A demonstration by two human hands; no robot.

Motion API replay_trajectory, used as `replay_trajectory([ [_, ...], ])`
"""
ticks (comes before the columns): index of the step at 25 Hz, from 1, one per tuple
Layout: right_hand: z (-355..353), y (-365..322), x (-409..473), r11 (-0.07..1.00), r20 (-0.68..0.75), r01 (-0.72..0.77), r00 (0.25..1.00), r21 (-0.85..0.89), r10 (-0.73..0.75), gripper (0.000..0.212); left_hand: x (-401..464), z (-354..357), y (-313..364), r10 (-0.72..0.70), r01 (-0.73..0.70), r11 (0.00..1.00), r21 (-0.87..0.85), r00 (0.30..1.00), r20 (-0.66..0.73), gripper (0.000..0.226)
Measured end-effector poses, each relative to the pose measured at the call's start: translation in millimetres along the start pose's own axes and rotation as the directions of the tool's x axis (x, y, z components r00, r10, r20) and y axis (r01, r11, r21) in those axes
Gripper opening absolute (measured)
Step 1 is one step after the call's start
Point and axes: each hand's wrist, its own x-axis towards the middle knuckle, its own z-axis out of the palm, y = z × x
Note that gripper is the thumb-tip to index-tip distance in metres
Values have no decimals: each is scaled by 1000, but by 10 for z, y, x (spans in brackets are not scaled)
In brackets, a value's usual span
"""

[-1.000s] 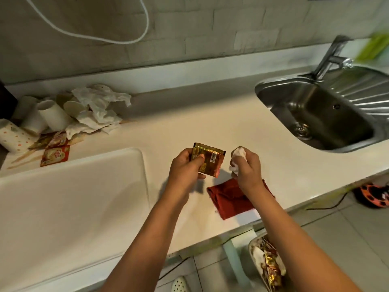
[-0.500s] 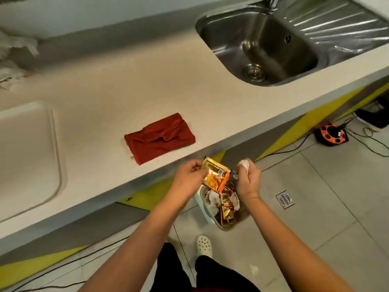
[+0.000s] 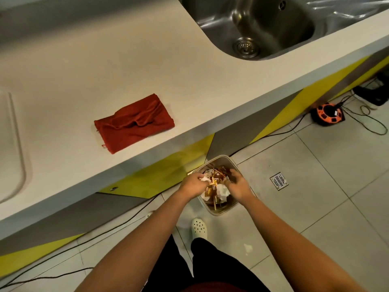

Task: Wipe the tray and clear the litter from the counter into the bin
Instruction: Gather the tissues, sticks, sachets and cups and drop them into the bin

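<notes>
both hands over the bin [image 3: 221, 210], left hand [image 3: 192, 183] pinching a white tissue [image 3: 204, 179], right hand [image 3: 239, 184] loosely spread, red cloth [image 3: 133, 123] on the surface [image 3: 105, 70] above the bin

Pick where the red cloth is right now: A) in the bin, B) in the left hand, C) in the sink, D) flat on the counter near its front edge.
D: the red cloth lies on the counter near its front edge, apart from both hands, which are down over the bin on the floor; the sink holds no cloth.
</notes>
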Motion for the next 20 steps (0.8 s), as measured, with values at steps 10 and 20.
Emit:
replay_trajectory([
  [10,-377,-1421,-567,715,-372,662,736,224,-566,22,-870,-823,784,377,-381,847,-370,922,-86,18],
  [20,498,-3453,-879,584,-193,795,606,163,-772,20,-1608,-2794,599,425,-614,730,-301,753,-503,15],
])
